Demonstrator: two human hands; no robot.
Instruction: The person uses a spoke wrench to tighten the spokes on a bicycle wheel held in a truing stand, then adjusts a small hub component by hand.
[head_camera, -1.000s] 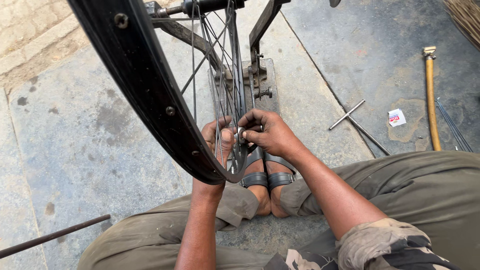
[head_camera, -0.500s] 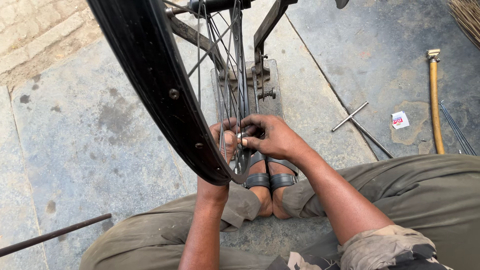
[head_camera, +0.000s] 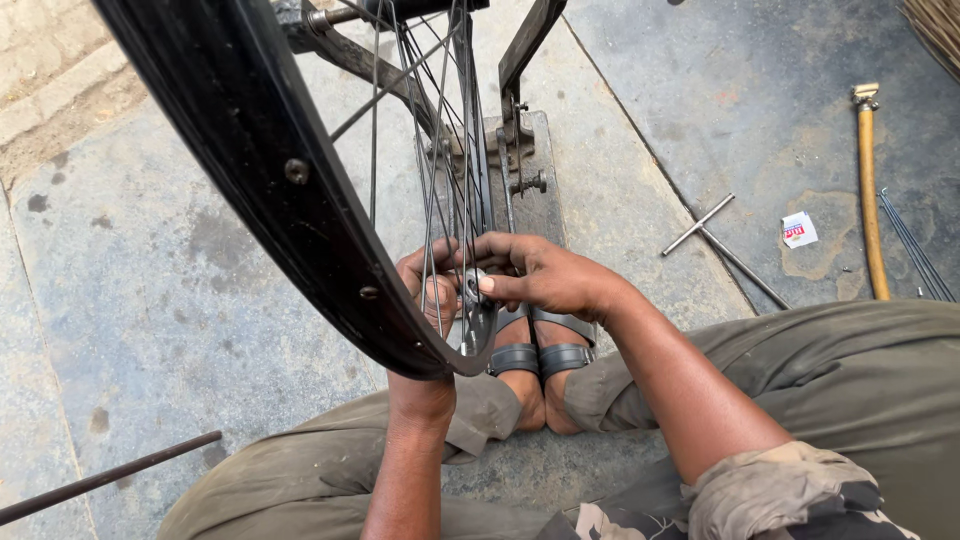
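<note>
A black bicycle wheel rim (head_camera: 270, 190) with thin steel spokes (head_camera: 440, 150) stands upright in a metal truing stand (head_camera: 520, 150) in front of me. My left hand (head_camera: 428, 290) reaches up behind the spokes near the rim's lowest part, fingers curled around them. My right hand (head_camera: 545, 275) comes in from the right, its thumb and fingers pinching a small round metal tool (head_camera: 472, 288) against a spoke close to the rim. Both hands touch at the spokes. My sandalled feet (head_camera: 540, 360) rest just below.
The ground is grey stone slabs. A T-shaped metal wrench (head_camera: 715, 240) lies to the right, beside a small white packet (head_camera: 798, 229), a yellow pump (head_camera: 870, 190) and loose spokes (head_camera: 915, 250). A dark metal rod (head_camera: 110, 475) lies at lower left.
The view has shifted slightly, so the rim sits a little further right. My hands stay at the same spot on the spokes, with the right fingers working on the small tool.
</note>
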